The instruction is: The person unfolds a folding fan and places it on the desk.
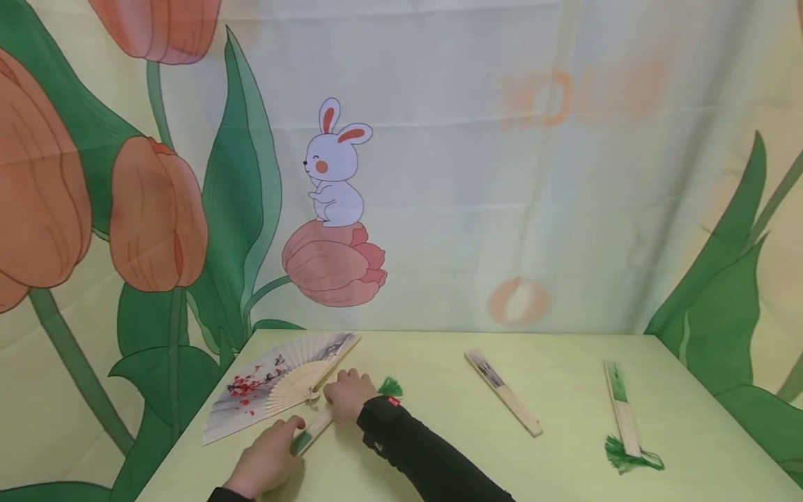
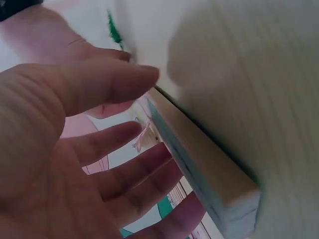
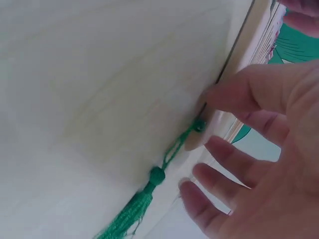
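A painted paper fan point(image 1: 270, 387) lies spread open at the table's left. Just in front of it lies a closed wooden fan point(image 1: 311, 431) with a green edge, and its green tassel point(image 1: 390, 385) trails off to the right. My left hand point(image 1: 272, 460) has loosely straight fingers at the near end of this closed fan point(image 2: 199, 159), thumb above it. My right hand point(image 1: 347, 396), fingers spread, touches the far pivot end. There the tassel point(image 3: 134, 209) cord is tied on, right by my fingertips point(image 3: 214, 97). Neither hand grips anything.
Two more closed fans lie to the right: one point(image 1: 503, 392) mid-table, the other point(image 1: 621, 408) farther right with a green tassel point(image 1: 629, 457). A flower-and-rabbit printed cloth hangs behind the table. The table's left edge point(image 1: 188, 446) runs close by the open fan.
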